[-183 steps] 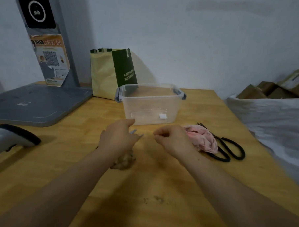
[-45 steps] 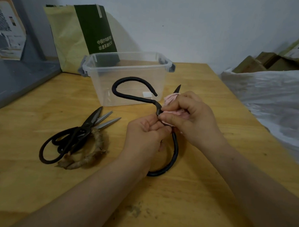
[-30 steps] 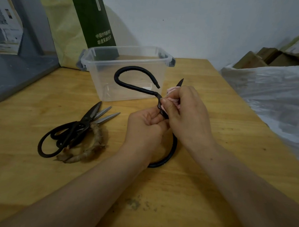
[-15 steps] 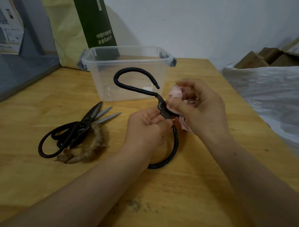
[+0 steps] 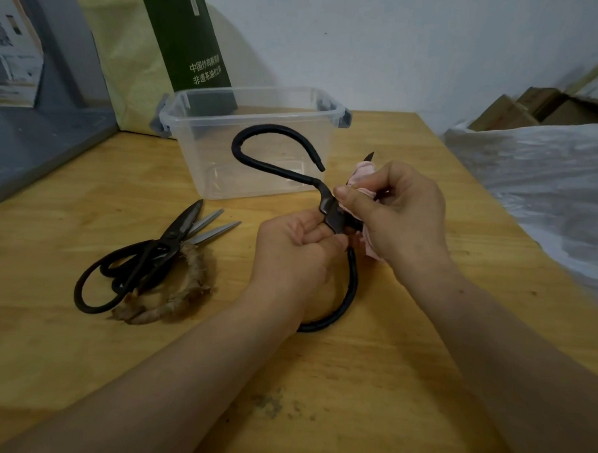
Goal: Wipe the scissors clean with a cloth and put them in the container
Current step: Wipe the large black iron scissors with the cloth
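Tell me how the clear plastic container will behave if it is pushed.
The clear plastic container looks empty and thin-walled, so it is probably light and may slide on the wooden table. Its base is wide, so tipping seems unlikely.

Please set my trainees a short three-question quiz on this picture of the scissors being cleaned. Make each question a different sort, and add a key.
1. Multiple choice: which hand grips the pink cloth? A, the left hand; B, the right hand; C, neither.
2. Fill in: the left hand pinches the black scissors in front of the clear container, while other scissors lie on the wooden ____.
3. True or false: the clear container already holds scissors.
Key: 1 B; 2 table; 3 false.
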{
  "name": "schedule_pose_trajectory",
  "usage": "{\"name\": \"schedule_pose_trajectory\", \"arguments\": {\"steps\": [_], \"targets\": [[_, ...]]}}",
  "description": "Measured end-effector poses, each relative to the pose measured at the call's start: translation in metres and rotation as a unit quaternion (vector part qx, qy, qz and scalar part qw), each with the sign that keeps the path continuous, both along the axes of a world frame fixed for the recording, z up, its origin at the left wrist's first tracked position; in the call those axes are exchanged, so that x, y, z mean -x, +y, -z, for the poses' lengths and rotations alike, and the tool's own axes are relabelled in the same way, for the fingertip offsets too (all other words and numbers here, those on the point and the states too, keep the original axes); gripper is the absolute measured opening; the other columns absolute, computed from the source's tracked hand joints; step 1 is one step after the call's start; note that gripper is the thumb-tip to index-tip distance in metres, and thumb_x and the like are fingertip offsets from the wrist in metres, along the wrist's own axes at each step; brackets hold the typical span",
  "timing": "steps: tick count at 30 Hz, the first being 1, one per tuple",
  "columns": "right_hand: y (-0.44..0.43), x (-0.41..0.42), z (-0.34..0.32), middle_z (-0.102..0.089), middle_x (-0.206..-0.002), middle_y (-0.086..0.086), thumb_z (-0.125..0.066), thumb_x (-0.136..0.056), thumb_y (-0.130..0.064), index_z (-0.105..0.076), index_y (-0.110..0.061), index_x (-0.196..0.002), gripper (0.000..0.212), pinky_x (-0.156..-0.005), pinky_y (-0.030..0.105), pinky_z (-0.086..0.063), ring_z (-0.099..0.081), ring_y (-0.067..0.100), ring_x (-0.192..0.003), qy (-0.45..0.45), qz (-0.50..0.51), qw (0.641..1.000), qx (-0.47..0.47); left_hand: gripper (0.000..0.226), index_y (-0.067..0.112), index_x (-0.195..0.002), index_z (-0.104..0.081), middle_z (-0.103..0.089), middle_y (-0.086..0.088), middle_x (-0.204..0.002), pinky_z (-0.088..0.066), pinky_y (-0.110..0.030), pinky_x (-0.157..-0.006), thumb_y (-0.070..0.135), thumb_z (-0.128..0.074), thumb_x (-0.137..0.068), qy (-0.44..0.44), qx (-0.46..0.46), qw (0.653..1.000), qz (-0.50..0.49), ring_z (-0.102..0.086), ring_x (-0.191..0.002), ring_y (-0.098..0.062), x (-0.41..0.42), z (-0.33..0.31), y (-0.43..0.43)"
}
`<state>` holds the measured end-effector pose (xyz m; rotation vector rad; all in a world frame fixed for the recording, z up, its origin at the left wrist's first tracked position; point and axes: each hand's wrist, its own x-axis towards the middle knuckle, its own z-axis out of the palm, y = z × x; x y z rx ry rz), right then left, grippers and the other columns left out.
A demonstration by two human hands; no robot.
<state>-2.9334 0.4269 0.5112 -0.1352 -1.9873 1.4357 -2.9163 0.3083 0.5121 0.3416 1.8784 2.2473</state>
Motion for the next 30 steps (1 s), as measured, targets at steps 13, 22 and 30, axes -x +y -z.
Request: {"name": "schedule_pose_trajectory", "arguments": {"steps": [13,22,30], "targets": [[0.003,-0.019,-0.012,-0.073,-0.081,0.011,-0.071,-0.08,-0.007,-0.073,-0.014,-0.086,0.009,-0.07,0.05,-0.058,-0.071,0.027,-0.078,-0.068,-0.133,0.986,0.079,0.026,0.014,-0.101,-0.068,-0.075,-0.001,-0.088,-0.035,-0.014,-0.041,-0.005,-0.059,-0.087,-0.031,-0.003,0.999,-0.022,-0.069,-0.082,-0.018,0.002,-0.001,-0.006],[-0.004,-0.004,-0.003,-0.065,-0.077,-0.008,-0.071,-0.082,-0.013,-0.059,-0.027,-0.069,0.023,-0.059,0.025,-0.055,-0.067,0.01,-0.075,-0.032,-0.058,0.998,-0.003,0.031,0.02,-0.09,-0.068,-0.075,0.0,-0.091,-0.037,-0.008,-0.043,-0.009,-0.057,-0.086,-0.006,-0.007,1.0,-0.002,-0.07,-0.089,-0.014,0.0,0.0,-0.003],[0.026,-0.015,-0.008,-0.07,-0.074,-0.001,-0.073,-0.08,-0.008,-0.062,-0.015,-0.075,0.015,-0.059,0.024,-0.057,-0.069,0.006,-0.066,-0.089,-0.049,0.995,0.002,0.023,0.013,-0.091,-0.069,-0.075,-0.004,-0.083,-0.031,-0.016,-0.04,-0.006,-0.058,-0.086,-0.025,0.011,1.0,0.001,-0.069,-0.082,-0.015,0.001,-0.002,-0.006]]}}
